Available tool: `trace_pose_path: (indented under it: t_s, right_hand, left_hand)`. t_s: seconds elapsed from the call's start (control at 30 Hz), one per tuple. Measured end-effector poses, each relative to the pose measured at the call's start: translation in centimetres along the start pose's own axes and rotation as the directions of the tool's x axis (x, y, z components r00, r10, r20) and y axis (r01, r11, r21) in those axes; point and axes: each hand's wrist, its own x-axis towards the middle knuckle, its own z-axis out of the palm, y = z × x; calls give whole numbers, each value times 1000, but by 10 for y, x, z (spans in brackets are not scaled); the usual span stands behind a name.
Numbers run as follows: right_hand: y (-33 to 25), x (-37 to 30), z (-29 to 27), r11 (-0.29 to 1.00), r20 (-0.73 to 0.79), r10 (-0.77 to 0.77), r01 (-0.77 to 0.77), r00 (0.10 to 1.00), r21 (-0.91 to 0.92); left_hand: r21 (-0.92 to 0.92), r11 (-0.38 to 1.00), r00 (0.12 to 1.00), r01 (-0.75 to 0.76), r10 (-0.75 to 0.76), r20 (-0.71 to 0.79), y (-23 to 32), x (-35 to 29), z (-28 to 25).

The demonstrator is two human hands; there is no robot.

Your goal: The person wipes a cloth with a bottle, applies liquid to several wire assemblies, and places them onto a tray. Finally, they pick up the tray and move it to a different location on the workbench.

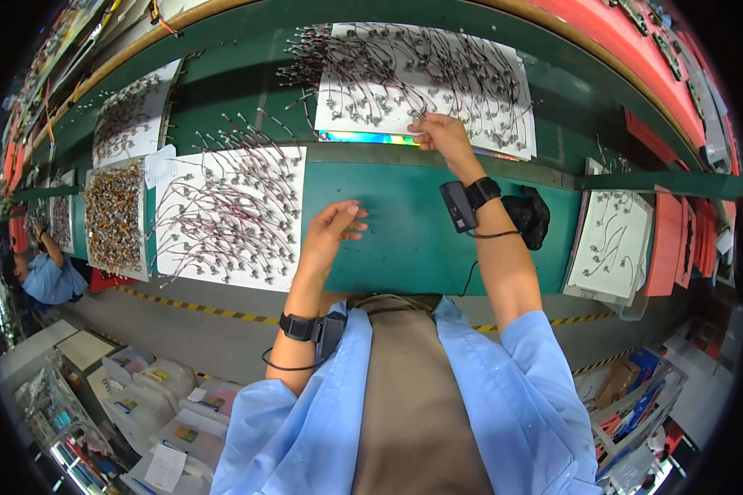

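My right hand [442, 136] reaches over the near edge of a far white sheet [508, 140] covered in rows of small grey parts with thin dark red and black wires. Its thumb and fingertips pinch one small wired part [418, 120], partly hidden by the fingers. My left hand [333, 228] hovers above the green tabletop [388, 264], fingers apart and slightly curled, with nothing in them. To its left lies another white sheet [295, 272] with many of the same wired parts in slanting rows.
A tray of loose brown and orange parts [114, 214] stands at left. A white board with a few wired parts [607, 239] lies at right, beside red bins [664, 247]. A black pouch [530, 216] sits beside my right forearm. A co-worker [49, 276] is at far left.
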Motion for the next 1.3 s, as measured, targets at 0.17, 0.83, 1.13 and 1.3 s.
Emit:
trace_pose_path:
  t_s: [0.17, 0.83, 1.13, 1.3]
  right_hand:
    - [18, -5, 0, 985, 67, 170, -170, 983, -12]
    - [-14, -95, 30, 937, 104, -331, 339, 938, -79]
    - [-39, -162, 40, 916, 260, -398, 396, 880, 61]
    - [-44, -185, 42, 928, 299, -369, 333, 880, 166]
  left_hand:
    - [-93, 993, 997, 79, -81, -19, -20, -9, -11]
    - [87, 973, 976, -215, 217, -12, 31, 24, 36]
    - [-62, 916, 900, -396, 401, 169, 53, -10, 53]
    - [-80, 880, 863, -468, 475, 172, 57, -28, 53]
